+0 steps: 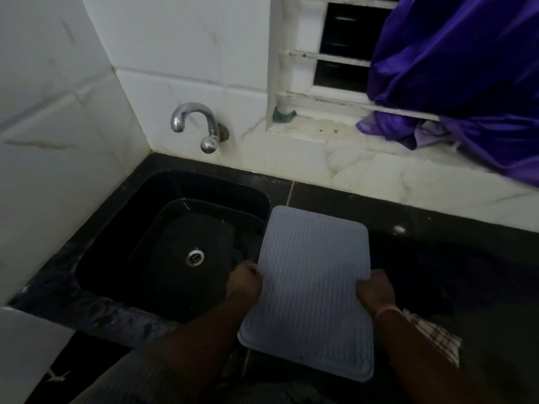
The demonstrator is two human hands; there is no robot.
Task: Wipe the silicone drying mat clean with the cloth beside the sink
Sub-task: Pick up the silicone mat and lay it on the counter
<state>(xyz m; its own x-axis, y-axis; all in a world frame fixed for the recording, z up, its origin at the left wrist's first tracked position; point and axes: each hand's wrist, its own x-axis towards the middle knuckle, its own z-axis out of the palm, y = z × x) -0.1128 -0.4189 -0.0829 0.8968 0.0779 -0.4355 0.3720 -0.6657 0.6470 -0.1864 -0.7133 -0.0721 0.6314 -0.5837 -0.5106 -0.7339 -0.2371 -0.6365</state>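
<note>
The grey ridged silicone drying mat (pixel 312 281) is held up over the dark counter, just right of the sink, its near end hanging past the counter's front edge. My left hand (pixel 245 279) grips its left edge and my right hand (pixel 376 290) grips its right edge. A checked pink-and-white cloth (pixel 431 336) lies on the counter under my right forearm, partly hidden by it.
A black sink (pixel 122 228) with a steel drain (pixel 194 257) sits at the left. A chrome tap (pixel 198 123) juts from the white tiled wall. Purple fabric (pixel 466 77) hangs over the window sill at the back right. The black counter (pixel 437 234) stretches right.
</note>
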